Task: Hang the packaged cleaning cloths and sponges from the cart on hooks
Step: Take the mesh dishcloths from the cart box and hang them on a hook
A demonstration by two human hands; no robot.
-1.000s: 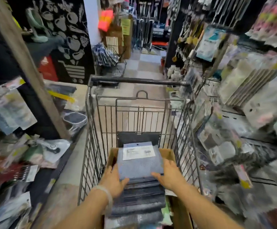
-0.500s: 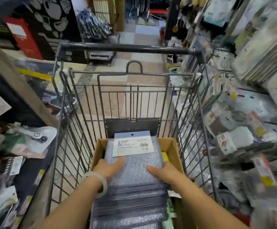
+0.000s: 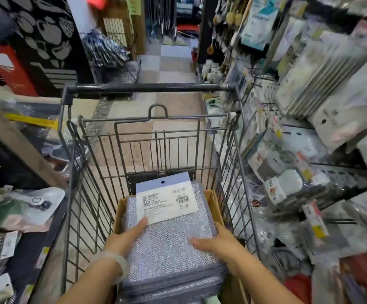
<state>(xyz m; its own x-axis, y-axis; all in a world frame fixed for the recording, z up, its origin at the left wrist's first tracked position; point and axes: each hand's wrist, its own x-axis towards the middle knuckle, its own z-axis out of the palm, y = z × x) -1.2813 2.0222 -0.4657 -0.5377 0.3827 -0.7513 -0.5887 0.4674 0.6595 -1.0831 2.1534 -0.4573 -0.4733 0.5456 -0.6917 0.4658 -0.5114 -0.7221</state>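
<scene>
A stack of packaged silver-grey cleaning cloths (image 3: 169, 242) lies in a cardboard box (image 3: 213, 200) inside the wire cart (image 3: 147, 87). The top pack has a blue-and-white label card (image 3: 166, 199) with a hang hole at its far end. My left hand (image 3: 125, 238) grips the left edge of the top packs, thumb lying across the label's near corner. My right hand (image 3: 218, 244) grips the right edge, thumb on top and fingers curled down the side. Hooks with hanging packaged goods (image 3: 287, 185) fill the rack to the right.
The cart stands in a narrow aisle. Display shelves with bagged items (image 3: 31, 205) sit close on the left, and a wooden post (image 3: 22, 145) slants beside them. A wire basket of goods (image 3: 110, 53) stands farther down the tiled floor.
Both hands have stayed on the stack's sides. The view has moved closer to the cart, and the top pack's far end now sits slightly raised above the box rim.
</scene>
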